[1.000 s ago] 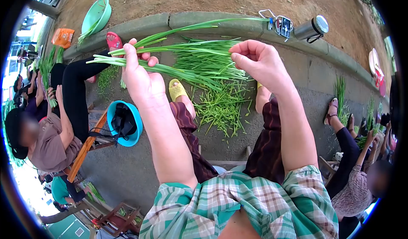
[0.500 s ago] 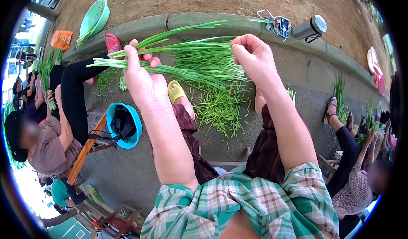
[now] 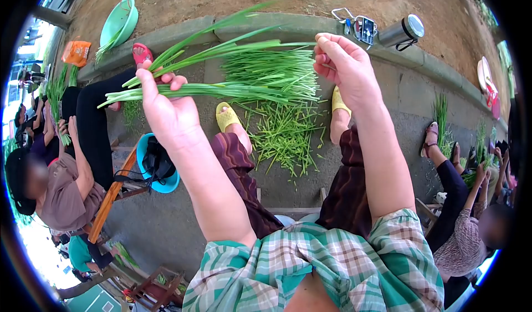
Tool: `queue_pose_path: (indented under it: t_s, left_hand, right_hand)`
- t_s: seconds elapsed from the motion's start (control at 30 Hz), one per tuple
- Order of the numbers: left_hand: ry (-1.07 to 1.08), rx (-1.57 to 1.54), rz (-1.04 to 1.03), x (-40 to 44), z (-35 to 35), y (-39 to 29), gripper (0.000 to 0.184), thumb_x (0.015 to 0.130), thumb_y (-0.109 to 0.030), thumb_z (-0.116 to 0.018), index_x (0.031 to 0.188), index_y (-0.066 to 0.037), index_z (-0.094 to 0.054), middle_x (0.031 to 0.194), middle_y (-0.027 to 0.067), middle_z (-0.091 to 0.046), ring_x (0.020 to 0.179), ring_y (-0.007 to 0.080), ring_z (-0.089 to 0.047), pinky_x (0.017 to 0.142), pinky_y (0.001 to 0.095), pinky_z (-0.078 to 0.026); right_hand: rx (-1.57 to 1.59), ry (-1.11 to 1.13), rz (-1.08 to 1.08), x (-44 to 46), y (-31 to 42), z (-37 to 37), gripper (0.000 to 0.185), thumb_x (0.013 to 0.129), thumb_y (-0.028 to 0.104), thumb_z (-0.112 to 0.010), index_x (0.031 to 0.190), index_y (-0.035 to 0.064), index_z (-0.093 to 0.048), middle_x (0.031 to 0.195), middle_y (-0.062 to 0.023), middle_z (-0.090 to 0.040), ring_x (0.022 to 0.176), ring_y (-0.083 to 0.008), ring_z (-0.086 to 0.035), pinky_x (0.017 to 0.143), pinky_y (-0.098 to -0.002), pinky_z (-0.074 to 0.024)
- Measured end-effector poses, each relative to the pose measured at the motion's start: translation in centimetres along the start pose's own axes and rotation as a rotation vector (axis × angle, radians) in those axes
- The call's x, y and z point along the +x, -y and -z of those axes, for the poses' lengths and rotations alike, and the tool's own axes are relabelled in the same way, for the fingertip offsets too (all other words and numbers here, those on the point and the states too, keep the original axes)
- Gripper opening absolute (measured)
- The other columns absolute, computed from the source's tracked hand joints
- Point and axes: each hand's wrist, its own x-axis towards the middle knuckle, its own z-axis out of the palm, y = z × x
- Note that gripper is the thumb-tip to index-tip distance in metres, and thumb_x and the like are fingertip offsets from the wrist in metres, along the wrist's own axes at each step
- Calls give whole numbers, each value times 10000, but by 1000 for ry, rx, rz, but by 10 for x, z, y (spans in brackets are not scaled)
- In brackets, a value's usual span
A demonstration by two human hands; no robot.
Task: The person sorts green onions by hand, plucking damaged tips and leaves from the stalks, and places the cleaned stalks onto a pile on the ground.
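Observation:
My left hand (image 3: 170, 110) is closed on a bunch of long green garlic chives (image 3: 221, 90), held level above the ground. The bunch fans into separate strands between thumb and fingers, pale ends toward the left. My right hand (image 3: 349, 65) is raised beyond the leaf tips, thumb and forefinger pinched at the end of one long chive leaf. Below, a neat pile of chives (image 3: 269, 71) lies on the pavement. Nearer me, short loose chive pieces (image 3: 288, 137) are scattered between my yellow sandals (image 3: 226, 117).
At left, a seated person (image 3: 72, 190) handles greens beside a blue basin (image 3: 160, 170) holding a black bag. A green basin (image 3: 119, 22) stands by the kerb (image 3: 266, 29), with a steel flask (image 3: 400, 34) and small case (image 3: 364, 30) at right. Another person (image 3: 465, 240) sits at right.
My left hand has moved slightly left and down with the bunch, its strands spreading apart more. My right hand has moved right and turned, opening the gap between my hands.

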Motion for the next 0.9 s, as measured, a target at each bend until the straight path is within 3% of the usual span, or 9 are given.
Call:
queue_pose_path:
  t_s: [0.17,0.3,0.4,0.5,0.57,0.67,0.73,0.87,0.9]
  left_hand:
    - [25,-144,99,10,20,-18,239,995,-265,-525,1099,-55,-572,860,35,-556,728,117,-481,580,242,-394]
    - [30,-149,105,13,25,-22,253,1005,-272,-501,1104,-48,-564,871,45,-562,736,126,-485,581,247,-396]
    - [43,-171,122,14,26,-25,267,1004,-272,-500,1121,-38,-555,872,48,-560,740,132,-486,584,251,-394]
    - [37,-178,130,14,26,-25,275,1005,-269,-498,1141,-35,-547,875,48,-553,744,136,-480,585,256,-387]
    - [37,-182,135,13,25,-25,273,1006,-268,-496,1146,-39,-547,877,47,-549,743,136,-473,584,256,-384]
    - [54,-186,158,14,24,-24,265,1006,-264,-498,1143,-43,-551,876,45,-546,740,135,-470,584,254,-383]
    - [63,-195,175,13,22,-22,260,1004,-262,-502,1134,-43,-557,876,43,-544,740,134,-468,584,253,-383]
    - [67,-201,225,9,17,-18,245,998,-257,-516,1109,-48,-576,874,36,-539,740,132,-465,587,252,-385]
    - [65,-201,224,9,16,-17,245,998,-257,-516,1109,-48,-576,874,36,-539,740,132,-465,587,252,-385]
  right_hand:
    - [-41,148,-5,-12,4,5,252,955,262,-615,1065,41,-667,876,14,-640,771,-41,-585,741,-209,-521]
    - [-351,548,-117,-24,13,9,211,921,237,-668,995,40,-680,880,8,-660,822,-82,-603,802,-241,-500]
    - [-324,791,-117,-29,5,11,254,882,166,-710,1079,17,-652,1011,-17,-654,928,-87,-603,869,-248,-492]
    - [-402,623,-73,-26,3,12,326,888,180,-703,1159,15,-628,1048,-28,-651,963,-100,-606,900,-259,-488]
    - [-435,378,-40,-21,0,15,390,913,226,-673,1222,1,-596,1078,-72,-657,994,-124,-618,912,-273,-503]
    - [-219,211,-70,-13,-1,17,396,921,245,-663,1225,1,-594,1065,-96,-657,996,-132,-622,892,-283,-529]
    - [-71,66,-17,-11,1,15,393,918,204,-662,1222,-34,-587,1019,-98,-680,927,-140,-653,803,-266,-547]
    - [-68,113,12,-6,1,14,364,933,237,-648,1210,4,-609,999,-77,-668,922,-130,-644,854,-290,-555]
    - [-102,107,45,-5,-1,14,330,926,224,-653,1161,-7,-629,979,-76,-679,886,-126,-651,801,-268,-550]
